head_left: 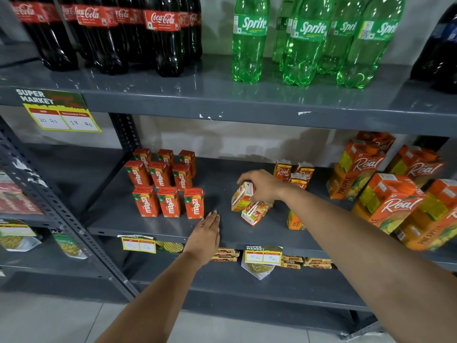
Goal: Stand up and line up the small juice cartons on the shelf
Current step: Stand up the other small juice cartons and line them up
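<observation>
Both bare forearms reach up from six o'clock toward the grey middle shelf (pixel 153 226). At about seven o'clock from the frame's centre, the left hand (pixel 206 237) lies flat and open on the shelf's front edge, fingers together, holding nothing, just below the nearest Maaza carton (pixel 194 203). Nine Maaza cartons stand upright in three neat rows of three, at nine o'clock from the right hand.

Near the centre, the right hand (pixel 262 185) is closed from above around the top of a small juice carton (pixel 241 197), which is tilted, its straw side facing the camera. Touching it at five o'clock, a second small carton (pixel 256 212) lies on its side on the shelf. At one o'clock from the hand, a few small Real cartons (pixel 282 171) stand upright near the back; another small orange carton (pixel 294 221) shows just below the right forearm, partly hidden.

At three o'clock, large Real pineapple cartons (pixel 388 201) crowd the shelf's right end. On the shelf above, at twelve o'clock, stand Coca-Cola bottles (pixel 163 35) and green Sprite bottles (pixel 249 38).
</observation>
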`<action>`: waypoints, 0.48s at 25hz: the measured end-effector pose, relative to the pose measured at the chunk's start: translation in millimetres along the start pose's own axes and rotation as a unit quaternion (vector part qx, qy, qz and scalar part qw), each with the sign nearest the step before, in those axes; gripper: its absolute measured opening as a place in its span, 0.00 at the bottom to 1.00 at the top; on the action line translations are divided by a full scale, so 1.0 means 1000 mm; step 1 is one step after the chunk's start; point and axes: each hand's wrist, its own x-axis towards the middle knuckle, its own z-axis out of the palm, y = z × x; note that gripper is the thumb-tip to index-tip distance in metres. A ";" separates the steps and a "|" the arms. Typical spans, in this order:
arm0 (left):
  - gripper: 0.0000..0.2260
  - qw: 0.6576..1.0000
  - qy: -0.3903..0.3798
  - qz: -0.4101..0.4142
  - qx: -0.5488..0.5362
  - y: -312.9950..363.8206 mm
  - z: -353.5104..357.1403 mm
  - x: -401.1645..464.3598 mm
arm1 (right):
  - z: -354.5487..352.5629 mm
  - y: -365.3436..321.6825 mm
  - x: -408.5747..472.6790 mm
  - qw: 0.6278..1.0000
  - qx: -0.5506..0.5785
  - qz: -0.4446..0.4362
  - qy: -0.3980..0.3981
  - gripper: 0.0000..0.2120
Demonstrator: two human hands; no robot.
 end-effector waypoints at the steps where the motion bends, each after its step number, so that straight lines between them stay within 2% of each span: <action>1: 0.23 1.000 -0.002 0.001 0.002 0.000 0.000 0.000 | 0.001 -0.004 0.000 1.000 0.007 0.001 -0.007 0.33; 12: 0.23 1.000 -0.006 -0.007 -0.020 0.003 -0.003 -0.001 | 0.007 -0.011 0.000 0.998 0.048 0.031 -0.018 0.33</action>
